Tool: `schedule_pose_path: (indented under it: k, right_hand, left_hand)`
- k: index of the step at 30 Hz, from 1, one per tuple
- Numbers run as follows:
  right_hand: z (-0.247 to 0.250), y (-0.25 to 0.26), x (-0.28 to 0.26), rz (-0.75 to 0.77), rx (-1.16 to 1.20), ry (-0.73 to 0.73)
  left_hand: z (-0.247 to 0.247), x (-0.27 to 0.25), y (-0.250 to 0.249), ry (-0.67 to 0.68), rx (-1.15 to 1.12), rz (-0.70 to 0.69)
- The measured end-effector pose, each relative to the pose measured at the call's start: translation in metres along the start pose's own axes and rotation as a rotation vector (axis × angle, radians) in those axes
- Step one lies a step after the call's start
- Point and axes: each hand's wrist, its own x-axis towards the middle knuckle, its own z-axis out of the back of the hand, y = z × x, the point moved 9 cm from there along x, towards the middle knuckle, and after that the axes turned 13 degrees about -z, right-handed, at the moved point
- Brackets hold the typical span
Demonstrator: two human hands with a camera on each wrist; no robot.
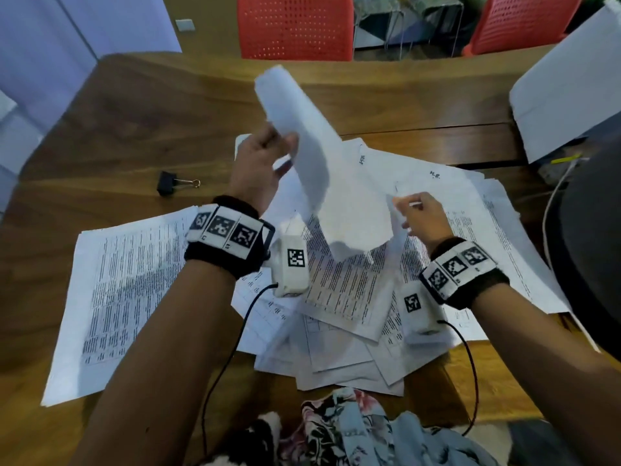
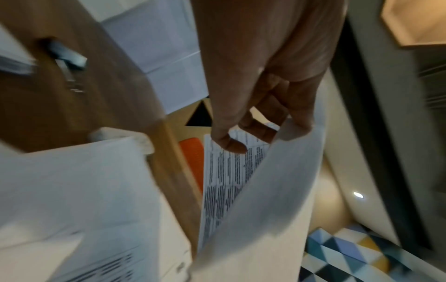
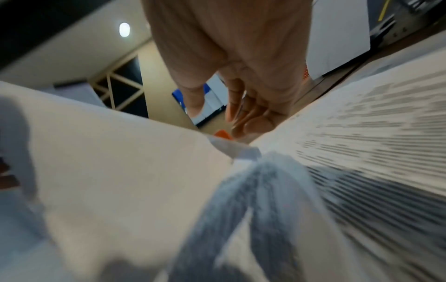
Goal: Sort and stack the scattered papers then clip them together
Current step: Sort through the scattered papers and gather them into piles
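Note:
My left hand [image 1: 285,142] holds up a white sheet [image 1: 312,146] that curls over the pile, pinched between thumb and fingers. The left wrist view shows that pinch [image 2: 241,141] on the sheet [image 2: 265,190], with printed lines on its inner side. My right hand [image 1: 403,210] grips the sheet's lower right edge with curled fingers. In the right wrist view its fingers [image 3: 241,118] lie against a printed page [image 3: 362,137]. Scattered printed papers [image 1: 353,297] overlap across the wooden table [image 1: 151,129]. A separate printed stack [image 1: 117,297] lies at the left. A black binder clip [image 1: 168,185] sits beyond it.
A white folder or board [image 1: 571,89] lies at the far right of the table. Two red chairs [image 1: 295,25] stand behind the far edge. Wrist camera cables [image 1: 235,348] trail toward my lap. Bare wood shows at the far left around the clip.

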Motion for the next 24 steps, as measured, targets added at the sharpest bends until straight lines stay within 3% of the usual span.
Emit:
schedule_pose_path:
  k: [4, 8, 10, 12, 13, 16, 18, 21, 24]
  right_hand:
    - [0.006, 0.039, -0.014, -0.015, 0.517, 0.24]
    - [0.021, 0.037, -0.01, -0.139, 0.833, 0.343]
    - [0.022, 0.029, -0.01, -0.151, 0.85, 0.437]
    - [0.013, 0.019, -0.022, -0.149, 0.78, 0.577]
    - [0.009, 0.011, -0.027, -0.17, 0.689, 0.574]
    - [0.006, -0.032, -0.01, -0.266, 0.192, 0.271]
    - [-0.002, -0.057, -0.004, -0.301, -0.085, 0.174]
    - [-0.013, -0.082, -0.004, -0.33, -0.254, 0.062]
    - [-0.028, -0.081, -0.009, -0.308, -0.273, 0.001]
  left_hand:
    - [-0.058, -0.009, -0.034, 0.378, 0.042, -0.109]
    - [-0.064, -0.032, -0.005, 0.698, 0.4, 0.006]
    - [-0.046, -0.04, 0.024, 0.757, 0.592, 0.101]
    - [-0.024, -0.046, 0.05, 0.717, 0.71, 0.181]
    - [-0.014, -0.051, 0.06, 0.696, 0.735, 0.219]
    - [0.006, -0.063, 0.085, 0.65, 0.744, 0.298]
    - [0.024, -0.063, 0.095, 0.483, 0.683, 0.346]
    - [0.054, -0.061, 0.111, 0.247, 0.772, 0.411]
    - [0.067, -0.071, 0.134, 0.211, 0.976, 0.553]
